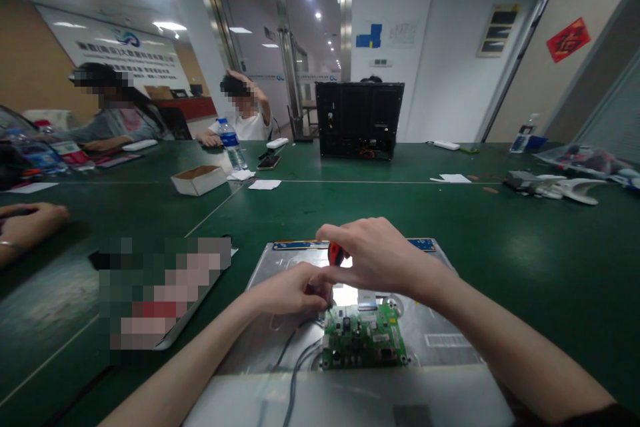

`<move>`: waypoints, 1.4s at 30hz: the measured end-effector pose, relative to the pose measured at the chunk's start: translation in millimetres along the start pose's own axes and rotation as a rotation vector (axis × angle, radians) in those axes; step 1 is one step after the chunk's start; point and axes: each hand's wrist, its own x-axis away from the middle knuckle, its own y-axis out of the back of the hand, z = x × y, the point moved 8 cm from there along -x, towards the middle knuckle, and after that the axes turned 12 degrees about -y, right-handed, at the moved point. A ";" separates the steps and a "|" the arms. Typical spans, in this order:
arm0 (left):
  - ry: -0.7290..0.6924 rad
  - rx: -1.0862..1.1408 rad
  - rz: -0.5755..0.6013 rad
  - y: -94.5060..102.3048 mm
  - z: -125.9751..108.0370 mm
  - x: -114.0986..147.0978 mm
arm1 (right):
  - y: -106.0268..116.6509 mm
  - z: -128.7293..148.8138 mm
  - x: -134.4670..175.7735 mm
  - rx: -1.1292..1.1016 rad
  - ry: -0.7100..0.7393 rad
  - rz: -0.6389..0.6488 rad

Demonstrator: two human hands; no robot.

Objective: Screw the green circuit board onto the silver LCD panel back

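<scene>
**Two-handed work above a green rectangular circuit board (364,341)**

The right hand (375,255) is closed around the red-and-black handle of a slim tool (335,254), apparently a screwdriver. Its grip comes from above, presumably so that pressure runs straight down the near-upright shaft. The left hand (295,289) sits low beside that shaft, fingers curled inward; whether they pinch the shaft, a cable or nothing cannot be told. Its placement suggests guiding or steadying near the tip, which is not clearly visible.

Just below the fingers lies the board, flat on the near half of a broad silver metal panel (445,327); its far left corner is nearest the tool. Grey insulated cables (292,383) curve from its left side toward the viewer, leaving the board's face uncovered. A narrow blue circuit strip (423,245) lines the panel's far edge.

The panel rests on a dark green tabletop (500,240), whose flat surface probably gives it even support. Farther out, well apart from the work, stand an open white cardboard box (199,181) and an upright black boxy casing (359,119).
</scene>
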 end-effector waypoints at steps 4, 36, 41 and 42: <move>0.026 -0.013 0.023 -1.5 4.2 -0.3 | -2.4 -2.1 -4.3 0.056 -0.058 -0.024; 0.104 -0.238 0.005 3.8 14.6 4.0 | -4.9 24.4 6.3 -0.102 0.192 0.125; 0.119 -0.295 -0.095 9.7 7.5 8.6 | -2.6 33.5 15.3 -0.139 0.292 0.158; 0.109 -0.299 -0.099 9.8 6.4 8.6 | -1.6 33.2 15.8 -0.134 0.286 0.149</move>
